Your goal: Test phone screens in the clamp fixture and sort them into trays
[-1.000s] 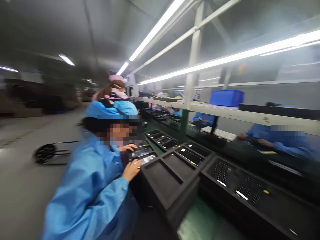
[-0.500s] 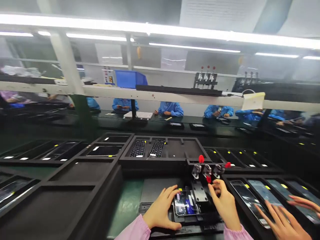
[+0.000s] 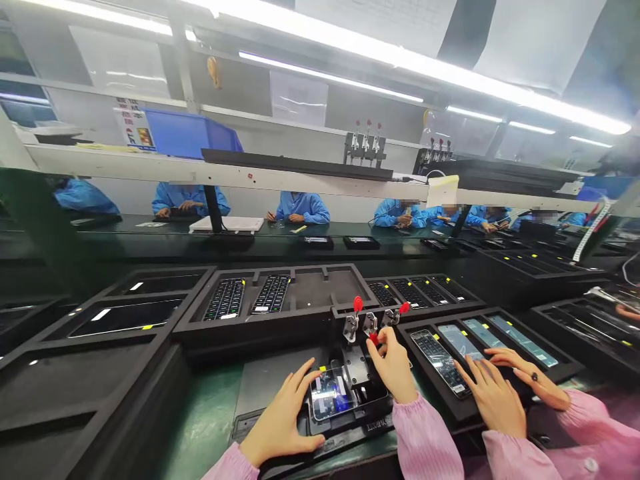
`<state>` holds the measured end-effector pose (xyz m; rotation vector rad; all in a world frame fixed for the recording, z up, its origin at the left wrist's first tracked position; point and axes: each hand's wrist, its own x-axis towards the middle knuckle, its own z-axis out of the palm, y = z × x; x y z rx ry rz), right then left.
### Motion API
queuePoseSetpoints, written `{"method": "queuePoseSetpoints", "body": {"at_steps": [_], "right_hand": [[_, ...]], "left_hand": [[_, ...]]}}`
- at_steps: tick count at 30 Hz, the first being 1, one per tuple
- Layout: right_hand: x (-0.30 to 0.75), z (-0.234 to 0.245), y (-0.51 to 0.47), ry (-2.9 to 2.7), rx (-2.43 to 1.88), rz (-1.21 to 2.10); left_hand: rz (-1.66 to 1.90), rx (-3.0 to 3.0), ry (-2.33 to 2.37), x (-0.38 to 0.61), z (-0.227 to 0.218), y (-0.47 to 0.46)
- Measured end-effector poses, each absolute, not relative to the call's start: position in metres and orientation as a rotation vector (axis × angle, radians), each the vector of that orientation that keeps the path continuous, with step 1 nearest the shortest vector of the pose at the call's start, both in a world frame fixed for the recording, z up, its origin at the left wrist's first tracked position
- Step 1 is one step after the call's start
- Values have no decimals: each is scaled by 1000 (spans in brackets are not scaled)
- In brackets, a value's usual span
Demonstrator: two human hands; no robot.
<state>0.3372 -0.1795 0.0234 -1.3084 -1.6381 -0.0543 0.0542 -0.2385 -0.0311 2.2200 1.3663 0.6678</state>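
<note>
A black clamping fixture [image 3: 371,423] sits on the green bench in front of me. A small phone part [image 3: 327,393] with a shiny face lies in it. My left hand [image 3: 283,417] lies flat on the fixture's left side, fingers spread, fingertips touching the part's edge. My right hand [image 3: 395,363] is closed in a pinch on the red-tipped lever [image 3: 373,339] of a toggle clamp. Two more red-tipped levers [image 3: 358,305] stand up behind it.
A co-worker's two hands [image 3: 493,400] in pink sleeves rest on the black tray of phone screens [image 3: 565,368] to my right. Black trays [image 3: 345,310] with keypad-like parts line the back and left. Across the line sit people in blue coats [image 3: 300,207] under a shelf holding a blue bin [image 3: 190,133].
The view swung from a person on my left to the bench, then shifted left and lower. My right hand stays at the red lever. The co-worker's hands have come further onto the right tray.
</note>
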Motion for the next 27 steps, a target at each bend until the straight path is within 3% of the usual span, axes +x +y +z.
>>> {"method": "queuePoseSetpoints", "body": {"at_steps": [5,9,22,27], "right_hand": [[292,1,-153,-1678,-1426,307],[298,3,-155,-1626,-1391,398],[332,87,-148,-1607,-1146,-114],[337,72,-151,-1576,-1143,-214]], "left_hand": [[723,2163,1342,55,-27,-241],[768,2143,1320,54,-27,-239],[669,2311,1238,76,-33,-220],[739,2252,1252,92,-37,-212]]}}
